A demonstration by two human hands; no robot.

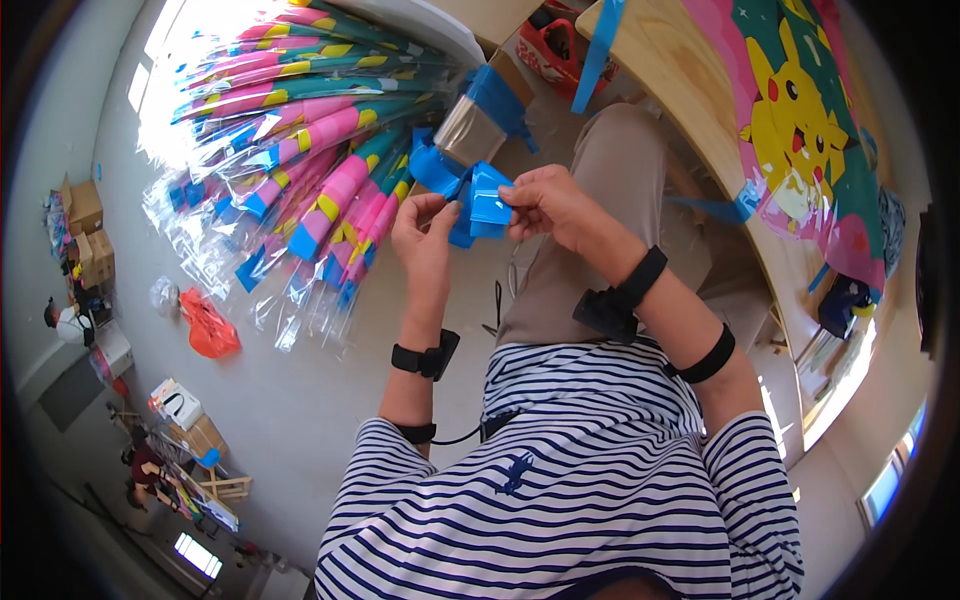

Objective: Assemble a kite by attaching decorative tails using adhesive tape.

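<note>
In front of my lap, a glossy blue plastic strip [490,203], folded and creased, hangs between my hands. Its right edge is pinched by the thumb and fingers of my right hand [548,205]. My left hand [425,228] is closed too, thumb against forefinger, at the strip's lower left side. Just beyond, more blue strip [432,166] curls beside a clear, shiny roll-like piece [472,130] that has blue pieces stuck along its edge. Left of my hands lies a big fanned pile of rolled pink, green and yellow sheets [330,130] in clear wrapping.
A wooden table [690,90] curves along the right, bearing a printed sheet with a yellow cartoon figure [795,120]. From its edge hangs a blue strip [600,50]. A red bag [565,50] is beyond my knee; an orange plastic bag [210,325] lies on the floor. Other people are far left.
</note>
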